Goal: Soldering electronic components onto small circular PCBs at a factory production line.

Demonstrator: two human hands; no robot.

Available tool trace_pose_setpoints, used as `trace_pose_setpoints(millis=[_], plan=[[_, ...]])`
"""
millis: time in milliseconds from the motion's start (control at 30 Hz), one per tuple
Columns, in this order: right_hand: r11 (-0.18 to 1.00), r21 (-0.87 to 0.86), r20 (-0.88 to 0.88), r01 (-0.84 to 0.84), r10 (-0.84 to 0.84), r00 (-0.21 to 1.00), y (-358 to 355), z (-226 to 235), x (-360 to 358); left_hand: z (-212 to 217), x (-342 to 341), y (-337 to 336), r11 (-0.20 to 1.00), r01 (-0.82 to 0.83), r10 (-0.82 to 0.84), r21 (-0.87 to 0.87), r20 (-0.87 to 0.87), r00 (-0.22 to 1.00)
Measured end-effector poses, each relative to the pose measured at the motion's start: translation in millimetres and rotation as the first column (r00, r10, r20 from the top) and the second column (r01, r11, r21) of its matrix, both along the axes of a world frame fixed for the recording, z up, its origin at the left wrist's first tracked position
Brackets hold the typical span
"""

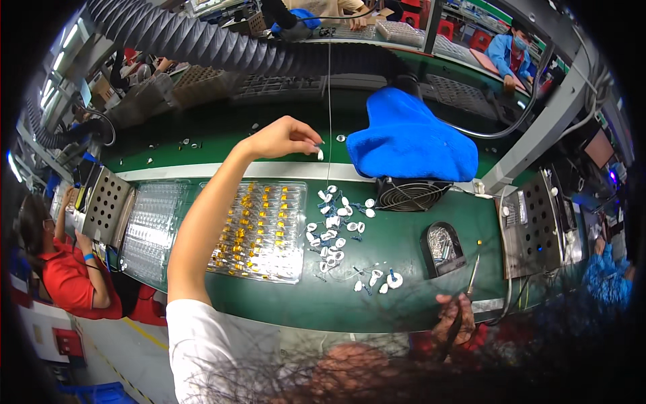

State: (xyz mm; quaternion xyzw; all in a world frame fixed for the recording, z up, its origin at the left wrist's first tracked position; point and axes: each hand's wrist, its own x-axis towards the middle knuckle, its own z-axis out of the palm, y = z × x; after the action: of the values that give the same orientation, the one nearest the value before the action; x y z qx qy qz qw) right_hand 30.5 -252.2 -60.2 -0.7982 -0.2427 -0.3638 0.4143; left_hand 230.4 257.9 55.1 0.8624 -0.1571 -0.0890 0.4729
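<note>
My left hand [291, 138] reaches over the far strip of the green bench. Its fingertips pinch a small white plastic part [320, 155], which hangs below them. At the lower right, partly behind blurred dark hair, my right hand [455, 319] is closed around a slender pen-shaped tool [474, 273] with its thin tip pointing away from me. Several loose white oval parts with dark blue pieces [333, 222] lie in a cluster on the bench between my hands. Left of them is a clear plastic tray [289, 259] bearing rows of small yellow-orange pieces.
A blue cloth [410, 138] drapes over a black fan [412, 195]. A black holder [432, 236] with metallic strands stands before it. Another clear tray [145, 229] lies left. Metal perforated boxes [531, 222] flank the bench. A ribbed black hose [222, 47] crosses overhead. A person in red [77, 283] works at left.
</note>
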Motion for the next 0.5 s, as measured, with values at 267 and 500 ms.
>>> trace_pose_setpoints(millis=[267,500], plan=[[0.999,0.023,-0.025,-0.043,0.044,0.999,0.1,-0.2,-3.1,-7.4,-14.2,81.4,0.824,-0.31,0.125,0.474,0.381,0.916],[0.988,0.12,-0.151,-0.095,0.113,0.982,1.5,5.8,-7.0,-46.2,-20.4,63.6,0.649,-0.365,-0.006,0.668,0.484,0.875]])
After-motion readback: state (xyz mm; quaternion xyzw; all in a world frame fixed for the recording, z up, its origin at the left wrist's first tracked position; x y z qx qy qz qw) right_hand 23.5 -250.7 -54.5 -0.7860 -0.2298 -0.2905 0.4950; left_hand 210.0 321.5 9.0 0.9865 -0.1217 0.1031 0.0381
